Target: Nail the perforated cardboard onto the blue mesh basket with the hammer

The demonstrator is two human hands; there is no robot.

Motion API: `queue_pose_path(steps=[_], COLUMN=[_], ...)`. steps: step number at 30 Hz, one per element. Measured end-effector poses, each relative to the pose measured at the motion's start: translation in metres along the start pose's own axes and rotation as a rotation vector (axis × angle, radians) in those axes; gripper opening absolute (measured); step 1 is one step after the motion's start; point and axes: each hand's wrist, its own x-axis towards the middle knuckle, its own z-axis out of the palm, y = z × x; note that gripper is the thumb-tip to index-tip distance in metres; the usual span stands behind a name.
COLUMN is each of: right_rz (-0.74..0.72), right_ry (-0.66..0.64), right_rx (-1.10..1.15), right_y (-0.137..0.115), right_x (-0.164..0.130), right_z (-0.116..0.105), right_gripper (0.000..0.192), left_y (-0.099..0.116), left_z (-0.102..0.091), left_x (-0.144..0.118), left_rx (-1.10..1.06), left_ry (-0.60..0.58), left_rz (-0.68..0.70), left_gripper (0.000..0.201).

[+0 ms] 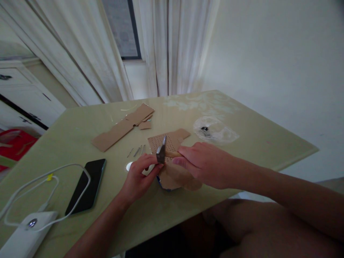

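Bare leg (258,229), right fingers (183,163) gripping hammer (161,152), left fingers (151,159) alongside (cannot tell if pinching), dotted cardboard (172,142)

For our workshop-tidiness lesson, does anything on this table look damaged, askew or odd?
Yes: the long brown cardboard strip has a notched, uneven edge, as if roughly cut; whitish patches mottle the far part of the pale-green tabletop, perhaps residue or glare.
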Motion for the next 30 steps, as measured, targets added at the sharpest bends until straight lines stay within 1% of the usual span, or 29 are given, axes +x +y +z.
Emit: queue_pose_path(steps=[5,10,16,18,22,24,27,30], right_rz=[0.000,0.001,0.007,0.011,-0.024,-0.022,0.022,0.023], right_ry=[0.049,-0.022,0.034,0.027,-0.039,-0.029,-0.007,-0.042], right_rx=[0.017,-0.028,-0.005,-0.010,-0.048,-0.046,-0.018,-0.041], right_y=[-0.001,0.003,0.005,0.005,0.008,0.008,0.007,0.007], right_x=[0.000,0.001,0.000,0.000,0.000,0.000,0.001,0.003], right_z=[0.000,0.006,0.007,0.008,0.014,0.014,0.012,0.014], right_gripper=[0.045,0.043,0.043,0.042,0.042,0.043,0.042,0.042], left_y=[0.002,0.003,0.006,0.007,0.005,0.004,0.003,0.004], left_z=[0.001,0.001,-0.001,-0.001,0.000,0.000,0.000,0.000], left_x=[-0.001,-0.001,0.000,-0.001,-0.003,-0.003,-0.004,-0.004], left_rx=[-0.017,-0.087,-0.082,-0.079,-0.076,-0.065,-0.059,-0.065], left_ry=[0.024,-0.061,-0.093,-0.105,-0.099,-0.096,-0.098,-0.108], left_rz=[-0.034,-0.131,-0.140,-0.147,-0.170,-0.176,-0.175,-0.177], left_gripper=[0.011,0.014,0.011,0.016,0.028,0.033,0.038,0.039])
